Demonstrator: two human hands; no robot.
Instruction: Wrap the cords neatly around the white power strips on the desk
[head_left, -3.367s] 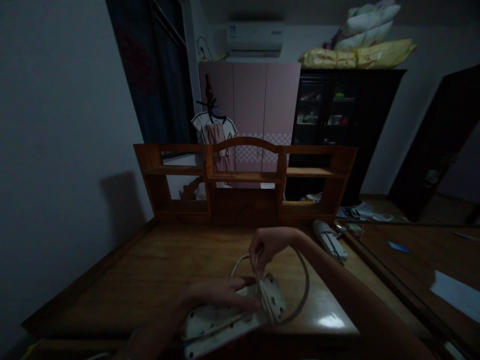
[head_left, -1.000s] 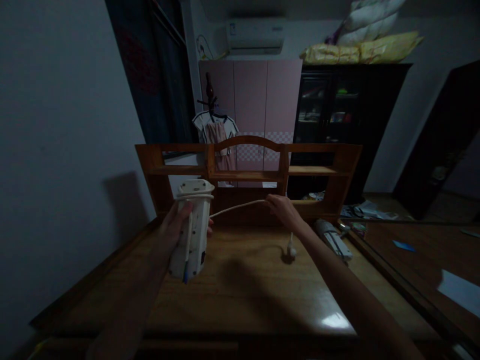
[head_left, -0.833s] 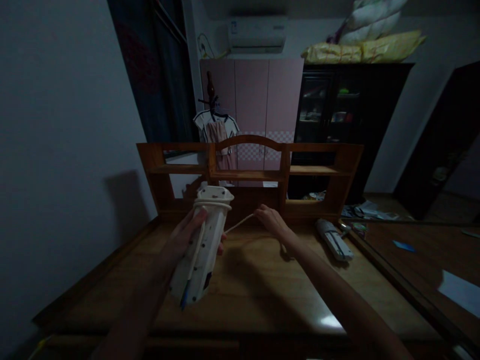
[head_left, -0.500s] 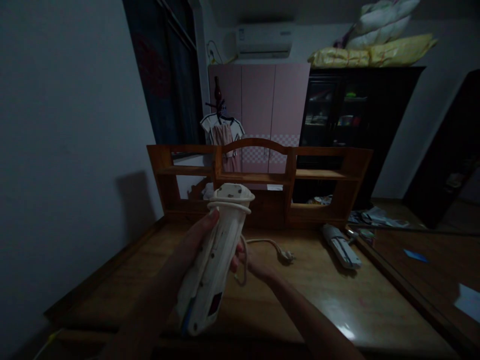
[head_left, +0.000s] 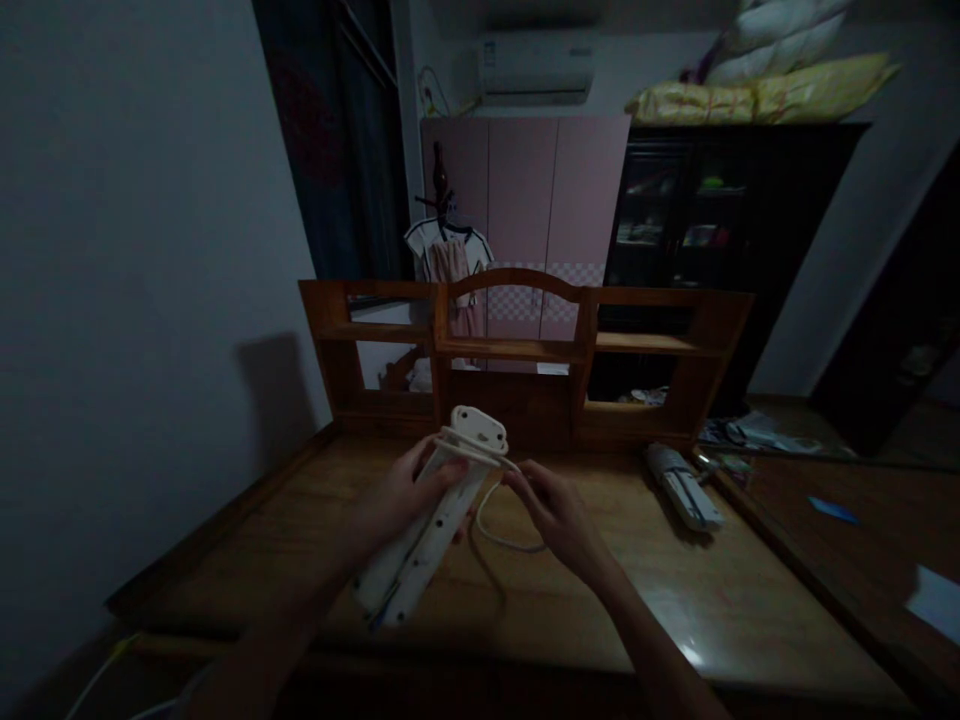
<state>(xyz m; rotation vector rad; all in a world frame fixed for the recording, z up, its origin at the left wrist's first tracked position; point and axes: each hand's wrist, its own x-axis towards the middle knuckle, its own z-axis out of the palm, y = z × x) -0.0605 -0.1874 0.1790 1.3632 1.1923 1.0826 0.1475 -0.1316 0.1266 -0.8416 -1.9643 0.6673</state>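
My left hand (head_left: 409, 492) grips a long white power strip (head_left: 431, 520) around its middle, holding it tilted above the wooden desk (head_left: 315, 540). The strip's white cord (head_left: 491, 520) is wound lengthwise over the strip's top end and hangs in a loop to its right. My right hand (head_left: 555, 512) pinches that cord just right of the strip's upper end, fingers closed on it. The room is dim and the plug is not visible.
A wooden shelf unit (head_left: 525, 345) stands along the desk's back edge. A second white power strip (head_left: 682, 487) lies on the desk at the right. Another dark table (head_left: 862, 540) adjoins on the right. A wall stands close on the left.
The cord was stretched out to the right a second ago. Now my right hand has come in close to the strip, the cord lies over its top end, and the strip is lower.
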